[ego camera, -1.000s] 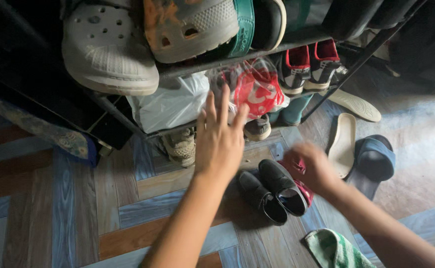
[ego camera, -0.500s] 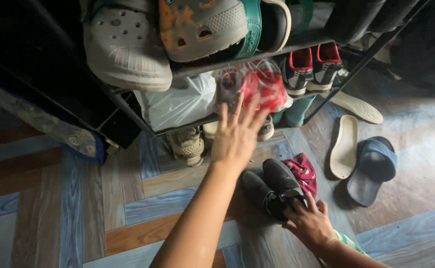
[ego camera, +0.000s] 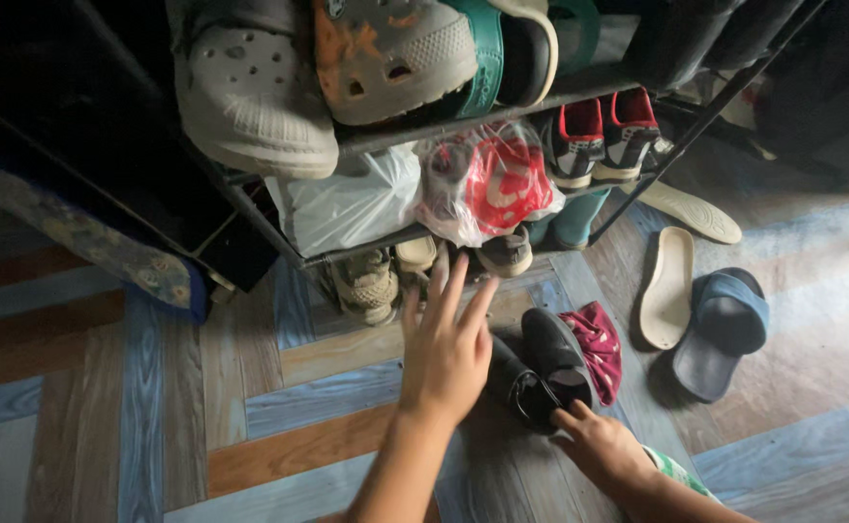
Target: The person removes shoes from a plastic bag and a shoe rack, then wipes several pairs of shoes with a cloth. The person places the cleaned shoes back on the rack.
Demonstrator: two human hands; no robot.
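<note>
Two bare hands reach down over a striped wood floor (ego camera: 105, 387) in front of a shoe rack (ego camera: 502, 105). The left hand (ego camera: 447, 349) is flat in the air with its fingers (ego camera: 453, 286) spread wide. It holds nothing. It hovers over the floor just in front of the rack, and the black shoes are just beside it at 3 o'clock.

The right hand (ego camera: 599, 447) is lower, at about 5 o'clock from the left hand. Its fingers (ego camera: 568, 418) are bent, and the tips touch the heel end of the pair of black shoes (ego camera: 539, 366). I cannot tell if they grip the shoes or only touch them. The two black shoes lie side by side on the floor, toes pointing to 11 o'clock, near the middle of the view.

A dark red cloth (ego camera: 597, 344) lies touching the black shoes at their 3 o'clock side. A green and white towel (ego camera: 671, 470) peeks out by the right wrist. Farther off at 3 o'clock lie a cream insole (ego camera: 664, 286) and a blue slide sandal (ego camera: 725, 324).

On the rack's top shelf sit a white clog (ego camera: 250, 87) and a grey clog with orange marks (ego camera: 395, 53). Below them sit a white plastic bag (ego camera: 347, 199), a clear bag with something red inside (ego camera: 492, 184), and red and black sneakers (ego camera: 601, 136). Tan shoes (ego camera: 366, 281) sit under the rack at 11 o'clock from the left hand.
</note>
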